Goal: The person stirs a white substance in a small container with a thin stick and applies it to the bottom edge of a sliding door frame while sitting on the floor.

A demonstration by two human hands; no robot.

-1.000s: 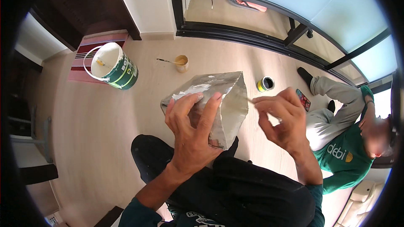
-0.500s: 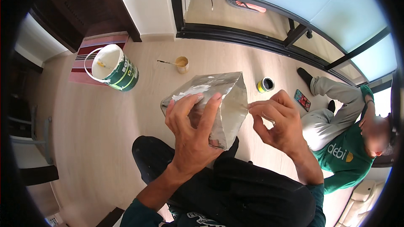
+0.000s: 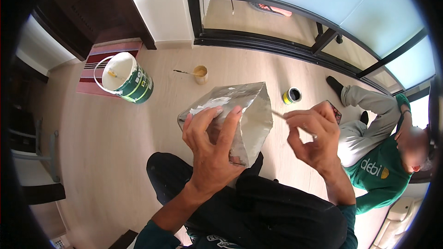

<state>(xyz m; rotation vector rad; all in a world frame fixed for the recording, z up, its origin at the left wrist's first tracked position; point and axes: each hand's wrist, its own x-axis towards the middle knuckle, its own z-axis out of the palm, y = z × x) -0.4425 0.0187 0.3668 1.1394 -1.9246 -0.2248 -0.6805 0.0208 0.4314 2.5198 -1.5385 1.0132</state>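
My left hand [image 3: 210, 140] grips a hollow, box-like piece [image 3: 235, 99] from its near side, fingers spread over its top face. The piece is painted silvery grey with pale patches, and its open end, pale inside, faces right. A slim stick-like tool [image 3: 278, 114] is pinched in the fingers of my right hand [image 3: 314, 133]; its tip lies just right of the open rim, seemingly apart from it. The fingers cover much of the tool, so its exact kind does not show. Beyond the piece stands a small tub of tan stuff [image 3: 200, 74] with a brush [image 3: 183, 72] across its rim.
On the left, a green and white bucket [image 3: 134, 83] stands partly on a striped mat [image 3: 94, 71]. A small yellow-banded can of dark paint [image 3: 291, 95] sits right of the piece. Another person [image 3: 374, 170] sits on the floor at right, beside a phone [image 3: 334, 111]. A black-framed glass partition [image 3: 263, 39] borders the far side.
My right hand has drawn away from the piece's rim toward the right, showing more of the slim tool. My left hand keeps its hold. The whole view has shifted slightly downward.
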